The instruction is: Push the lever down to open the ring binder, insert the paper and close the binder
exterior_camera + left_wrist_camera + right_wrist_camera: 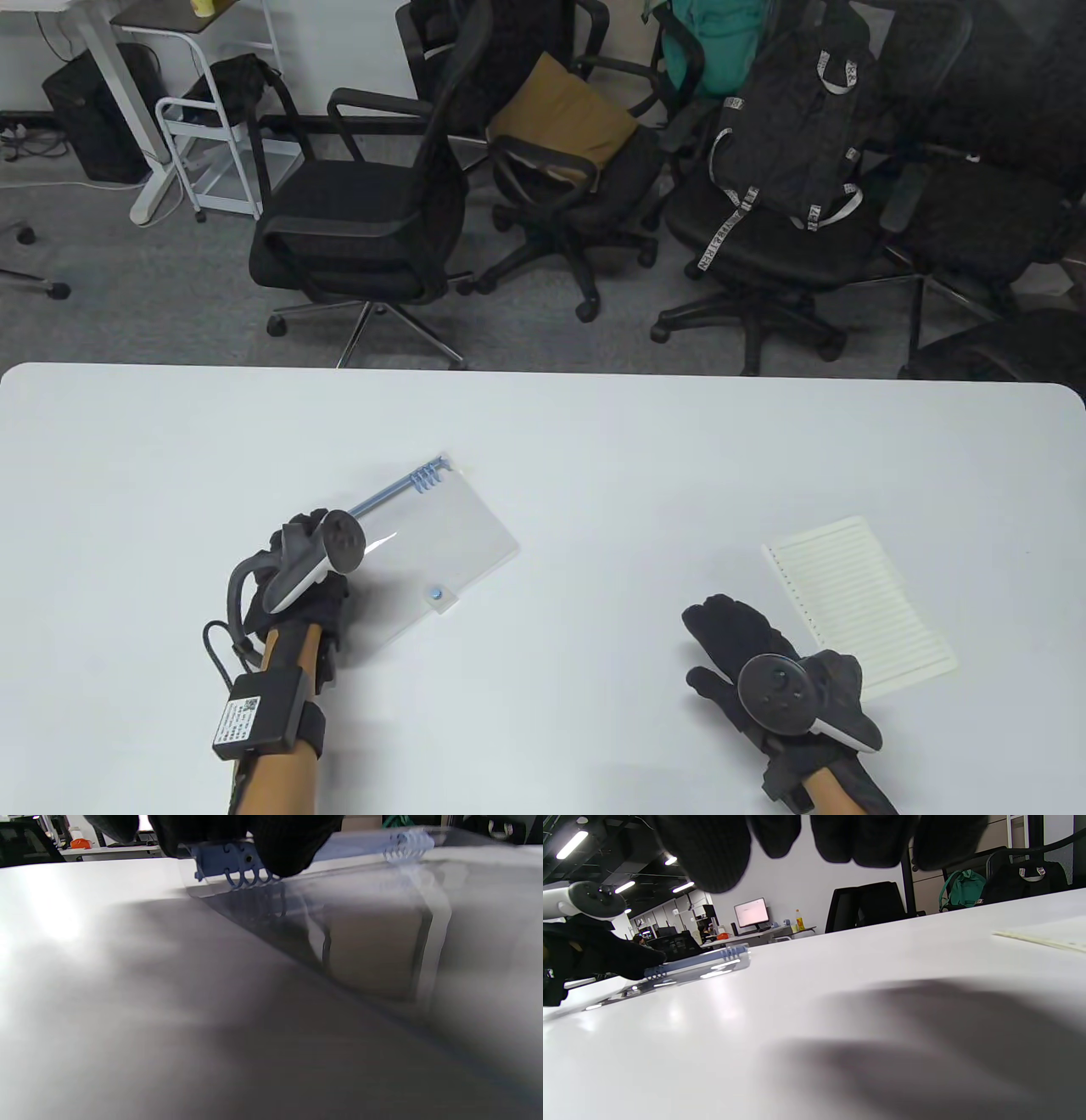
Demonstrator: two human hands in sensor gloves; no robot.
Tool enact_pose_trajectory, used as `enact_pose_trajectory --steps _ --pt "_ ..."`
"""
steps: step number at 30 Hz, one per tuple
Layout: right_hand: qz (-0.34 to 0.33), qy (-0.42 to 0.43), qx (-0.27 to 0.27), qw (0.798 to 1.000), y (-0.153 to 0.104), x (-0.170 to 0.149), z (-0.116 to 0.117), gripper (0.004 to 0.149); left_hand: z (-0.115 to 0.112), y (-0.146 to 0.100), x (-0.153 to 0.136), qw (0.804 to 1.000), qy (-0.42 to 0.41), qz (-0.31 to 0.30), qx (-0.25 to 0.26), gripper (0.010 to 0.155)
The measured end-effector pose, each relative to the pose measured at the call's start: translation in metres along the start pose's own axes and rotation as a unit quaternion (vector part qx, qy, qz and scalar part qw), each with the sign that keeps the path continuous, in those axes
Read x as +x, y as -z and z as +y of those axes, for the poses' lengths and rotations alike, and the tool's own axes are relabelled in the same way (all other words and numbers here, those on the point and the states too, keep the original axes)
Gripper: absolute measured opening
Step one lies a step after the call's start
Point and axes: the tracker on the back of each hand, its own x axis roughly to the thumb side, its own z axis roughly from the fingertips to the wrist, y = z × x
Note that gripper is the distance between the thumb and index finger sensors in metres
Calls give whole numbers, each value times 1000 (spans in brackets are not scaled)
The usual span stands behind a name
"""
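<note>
A clear plastic ring binder (pixel 450 543) lies shut on the white table (pixel 594 441), its blue ring spine (pixel 399 488) along the far-left edge. My left hand (pixel 297 531) reaches the near end of that spine. In the left wrist view its fingertips (pixel 288 844) press on the blue ring mechanism (pixel 220 861). A lined, punched sheet of paper (pixel 865 594) lies flat at the right. My right hand (pixel 721 624) is spread flat just left of the sheet, holding nothing; its fingers (pixel 704 849) hang over the bare table, casting a shadow.
Several black office chairs (pixel 365 221) and a black backpack (pixel 789 127) stand beyond the table's far edge. A small blue snap button (pixel 436 593) sits at the binder's near corner. The right wrist view shows the binder (pixel 712 965) at the left and the paper (pixel 1043 933) at the right.
</note>
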Motion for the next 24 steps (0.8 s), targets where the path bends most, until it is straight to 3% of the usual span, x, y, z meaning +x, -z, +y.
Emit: enact_pose_trajectory --steps 8,17,24 --pt "8 -8 1 1000 -1 -2 -1 65 2 14 8 999 41 5 -22 77" --pt "16 -12 5 1000 -1 -4 -2 64 5 27 4 998 28 2 -57 72" --pt "18 -18 9 1000 -1 -4 -3 64 9 27 3 999 29 13 -39 70"
